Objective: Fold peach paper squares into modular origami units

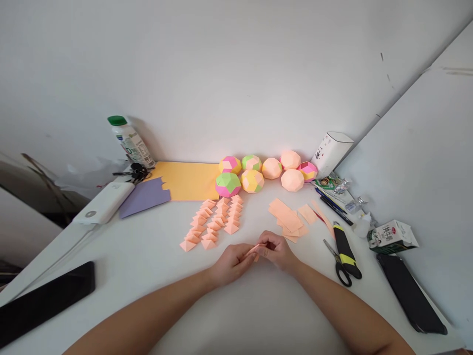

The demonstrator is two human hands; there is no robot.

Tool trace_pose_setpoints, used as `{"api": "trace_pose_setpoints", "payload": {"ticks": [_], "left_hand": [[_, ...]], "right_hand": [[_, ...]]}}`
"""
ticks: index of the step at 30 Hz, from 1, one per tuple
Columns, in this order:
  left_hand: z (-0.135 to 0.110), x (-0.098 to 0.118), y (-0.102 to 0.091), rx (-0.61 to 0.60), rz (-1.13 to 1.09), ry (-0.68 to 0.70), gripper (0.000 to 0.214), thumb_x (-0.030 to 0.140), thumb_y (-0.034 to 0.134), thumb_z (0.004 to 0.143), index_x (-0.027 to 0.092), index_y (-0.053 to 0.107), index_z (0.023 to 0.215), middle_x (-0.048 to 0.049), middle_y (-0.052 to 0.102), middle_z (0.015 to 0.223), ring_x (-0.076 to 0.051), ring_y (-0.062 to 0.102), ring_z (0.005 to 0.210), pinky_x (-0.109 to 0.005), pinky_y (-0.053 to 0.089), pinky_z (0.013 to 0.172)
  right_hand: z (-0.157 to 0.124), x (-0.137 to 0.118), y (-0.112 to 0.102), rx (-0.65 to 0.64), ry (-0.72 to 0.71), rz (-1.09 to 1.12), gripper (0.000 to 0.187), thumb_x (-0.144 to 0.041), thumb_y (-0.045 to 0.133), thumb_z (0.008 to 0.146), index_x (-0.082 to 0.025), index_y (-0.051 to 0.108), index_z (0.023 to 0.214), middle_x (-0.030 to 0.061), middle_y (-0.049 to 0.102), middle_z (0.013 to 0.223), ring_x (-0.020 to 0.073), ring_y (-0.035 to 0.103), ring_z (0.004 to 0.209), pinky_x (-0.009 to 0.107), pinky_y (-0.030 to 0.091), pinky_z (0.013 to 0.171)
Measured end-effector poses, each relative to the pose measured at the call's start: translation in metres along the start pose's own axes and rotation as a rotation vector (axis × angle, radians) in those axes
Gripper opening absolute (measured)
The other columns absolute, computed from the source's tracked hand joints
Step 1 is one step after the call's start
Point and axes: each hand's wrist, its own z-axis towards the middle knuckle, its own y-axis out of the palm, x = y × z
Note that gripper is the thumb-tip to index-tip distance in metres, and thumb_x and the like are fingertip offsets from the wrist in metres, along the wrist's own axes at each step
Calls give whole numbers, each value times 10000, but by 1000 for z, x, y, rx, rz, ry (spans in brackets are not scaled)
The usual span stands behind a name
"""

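My left hand (233, 263) and my right hand (275, 250) meet near the middle of the table, both closed on one small folded piece of peach paper (254, 250). Fingers cover most of the piece, so its exact shape is hidden. Beyond my left hand, small peach folded paper units (216, 222) lie in three rows. Behind my right hand is a loose pile of flat peach paper pieces (290, 218). Several faceted paper balls (253, 181) in peach, pink, green and yellow sit against the wall.
Scissors (338, 264) and a black-and-yellow utility knife (346, 250) lie at right, near pens (334, 207), a milk carton (391, 235) and a black phone-like slab (412, 293). At left are yellow paper (192, 180), purple paper (144, 198), a bottle (131, 140) and a white power strip (105, 202).
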Motion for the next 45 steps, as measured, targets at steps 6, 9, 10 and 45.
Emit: {"api": "trace_pose_setpoints", "payload": {"ticks": [6,9,10,45], "left_hand": [[-1,-3,1,93,-52,-76,328,415,416,878,169,601,993,40,348,592,-113,319,557,-222,290,520],[-1,-2,1,78,-79,-67,373,438,391,886,160,630,950,41,305,580,-104,268,539,-219,258,492],[-1,-2,1,66,-76,-56,387,443,380,890,154,637,908,43,283,576,-100,245,534,-220,240,482],[1,-3,-2,58,-184,-155,374,463,450,864,150,539,678,59,301,547,-77,256,500,-211,222,460]], "right_hand": [[1,1,-2,24,33,47,168,-346,692,744,-181,659,732,7,531,722,135,523,674,287,443,655],[2,2,-3,41,35,49,167,-350,695,738,-185,666,728,4,528,709,135,520,663,287,444,645],[2,3,-3,45,33,45,168,-349,698,735,-184,667,722,4,527,705,135,518,661,287,444,643],[-5,2,3,62,-7,-71,258,-423,534,839,-194,643,885,11,521,740,125,470,616,261,392,585]]}}
